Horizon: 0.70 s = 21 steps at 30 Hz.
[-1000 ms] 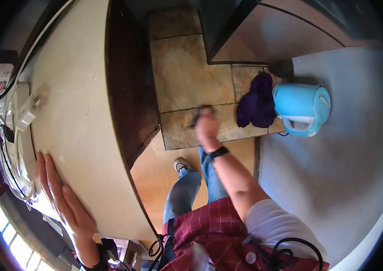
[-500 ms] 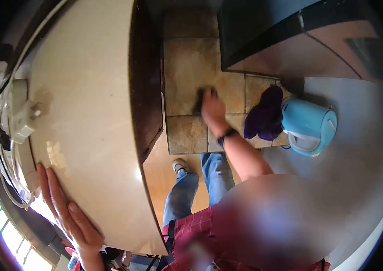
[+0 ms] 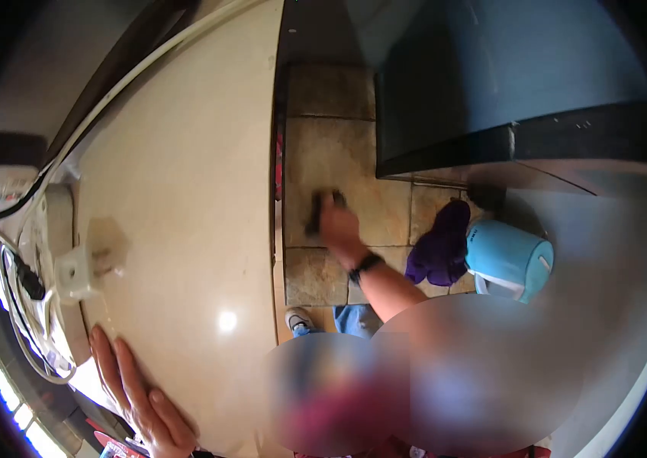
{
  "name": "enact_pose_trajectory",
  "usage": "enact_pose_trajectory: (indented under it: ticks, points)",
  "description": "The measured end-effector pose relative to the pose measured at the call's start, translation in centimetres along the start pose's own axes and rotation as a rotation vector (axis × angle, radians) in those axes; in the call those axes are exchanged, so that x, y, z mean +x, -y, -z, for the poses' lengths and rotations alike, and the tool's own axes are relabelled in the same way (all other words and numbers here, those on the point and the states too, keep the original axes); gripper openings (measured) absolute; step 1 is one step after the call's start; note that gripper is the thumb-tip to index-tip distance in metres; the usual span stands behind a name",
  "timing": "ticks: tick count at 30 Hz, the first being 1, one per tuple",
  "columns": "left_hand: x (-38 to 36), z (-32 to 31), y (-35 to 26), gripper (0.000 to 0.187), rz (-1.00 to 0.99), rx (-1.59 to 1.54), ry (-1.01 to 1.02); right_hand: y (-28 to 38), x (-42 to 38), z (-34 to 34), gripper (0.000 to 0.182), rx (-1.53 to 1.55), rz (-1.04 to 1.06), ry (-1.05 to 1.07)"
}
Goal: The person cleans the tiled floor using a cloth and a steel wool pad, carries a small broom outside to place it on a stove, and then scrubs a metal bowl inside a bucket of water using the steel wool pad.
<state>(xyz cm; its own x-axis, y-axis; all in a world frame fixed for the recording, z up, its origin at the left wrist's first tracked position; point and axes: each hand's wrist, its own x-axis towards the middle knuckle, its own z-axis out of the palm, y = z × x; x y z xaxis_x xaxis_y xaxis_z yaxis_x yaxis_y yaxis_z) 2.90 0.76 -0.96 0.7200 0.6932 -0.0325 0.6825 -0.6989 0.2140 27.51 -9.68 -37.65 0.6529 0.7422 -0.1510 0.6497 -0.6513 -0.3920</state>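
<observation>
My left hand (image 3: 140, 393) rests with straight fingers on the cream tabletop (image 3: 186, 191), near its left edge. Low in the middle, my right hand (image 3: 340, 229), with a dark band on its wrist, is closed round a small dark object (image 3: 314, 217). That object is at the brown tiled surface (image 3: 331, 153); blur and the fingers hide its kind. A purple cloth (image 3: 439, 248) lies to the right of this hand, beside a light blue electric kettle (image 3: 510, 256) with a pale handle.
A white plug adapter (image 3: 75, 273) and cables (image 3: 30, 278) lie along the tabletop's left side. A dark cabinet-like block (image 3: 445, 114) stands at the upper right, above the kettle. My shoe (image 3: 298, 319) shows below the tiles.
The view has shifted, so the tabletop fills more of it and the tiles sit lower. My right hand has moved slightly left over the tiles with the dark object. My left hand stays flat.
</observation>
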Motion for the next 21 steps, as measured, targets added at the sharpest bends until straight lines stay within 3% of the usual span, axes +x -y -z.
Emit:
enact_pose_trajectory:
  ticks: [2, 4, 6, 9, 11, 13, 16, 17, 21]
  points:
    - [0.3, -0.1, 0.4, 0.054, 0.005, -0.012, -0.01, 0.7, 9.9, 0.1, 0.028, -0.201, -0.015, 0.033]
    - [0.9, 0.4, 0.2, 0.049, -0.069, -0.019, 0.017, 0.7, 19.1, 0.6, 0.025, -0.183, -0.089, -0.006]
    - [0.9, 0.6, -0.1, 0.048, -0.036, -0.008, 0.022, -1.0, 23.9, 0.6, 0.027, -0.099, 0.012, -0.163]
    - [1.2, 0.4, -0.1, 0.047, -0.063, -0.027, 0.033, -2.6, 21.8, 3.7, 0.035, -0.048, -0.118, -0.034]
    - [0.3, -0.2, 0.5, 0.051, -0.038, -0.046, -0.009, -2.6, 16.8, 5.3, 0.042, 0.064, -0.241, -0.091]
    - [-0.1, -0.5, 0.4, 0.053, 0.01, -0.028, -0.064, -3.6, 14.1, 2.0, 0.04, -0.133, -0.384, -0.146]
    - [1.5, 0.9, -0.2, 0.047, -0.062, -0.027, 0.046, -4.9, 17.3, 1.9, 0.038, -0.145, -0.278, -0.281]
    - [1.8, 0.8, -0.6, 0.046, -0.06, -0.037, 0.04, -4.8, 21.0, 3.5, 0.032, 0.023, -0.419, -0.155]
    - [0.5, 0.7, 0.5, 0.048, 0.004, 0.039, 0.063, -4.9, 31.1, 2.7, 0.037, -0.085, 0.034, -0.283]
